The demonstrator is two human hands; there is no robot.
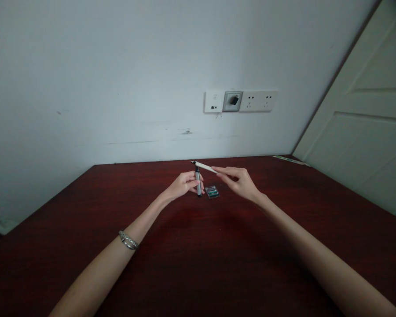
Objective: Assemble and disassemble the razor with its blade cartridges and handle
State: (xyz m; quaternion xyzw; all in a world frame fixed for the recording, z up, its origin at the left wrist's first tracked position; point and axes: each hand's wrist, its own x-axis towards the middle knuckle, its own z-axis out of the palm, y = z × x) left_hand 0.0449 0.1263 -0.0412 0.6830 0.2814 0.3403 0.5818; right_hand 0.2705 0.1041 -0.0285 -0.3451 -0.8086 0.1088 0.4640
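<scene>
My left hand is closed around a pen-like marker with a grey barrel and black ends, held roughly upright. In the fingertips of my right hand is a slim white pen-shaped tool, slanting up to the left. Its far end, by a small dark tip, meets or overlaps the top of the marker; whether they touch I cannot tell. Close beside my left fingers, a small clear case with greenish contents lies flat on the dark red table.
A white wall stands behind the table, with a row of sockets and a black plug on it. To the right is a white panelled door. A narrow pale strip lies at the back right edge.
</scene>
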